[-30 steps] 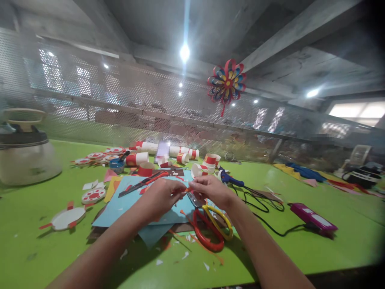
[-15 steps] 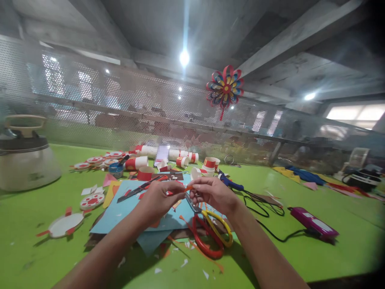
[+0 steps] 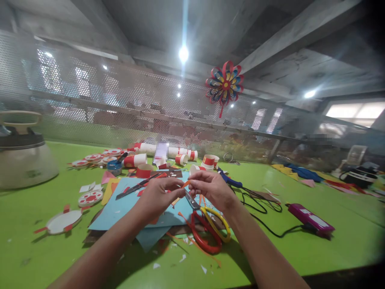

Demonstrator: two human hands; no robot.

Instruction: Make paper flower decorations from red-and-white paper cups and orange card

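Observation:
Between my two hands is a small orange paper strip, held over a light blue paper sheet. The fingertips of my left hand pinch its left end. My right hand grips the other end between thumb and fingers. Just beneath lie scissors with one red and one yellow handle loop, their blades pointing away and partly hidden by my right hand. Orange slivers and white paper scraps are scattered around the scissors and along the sheet's front edge.
On the left are a white disc with red tabs, a red-spotted disc and a large kettle-like container. Red-and-white paper cups lie behind. A blue glue gun and a purple box with a black cable sit at right.
The orange strip now tilts upward to the right between my fingers. My right hand has shifted slightly left and up, showing more of the scissor blades. The whole view has moved a little.

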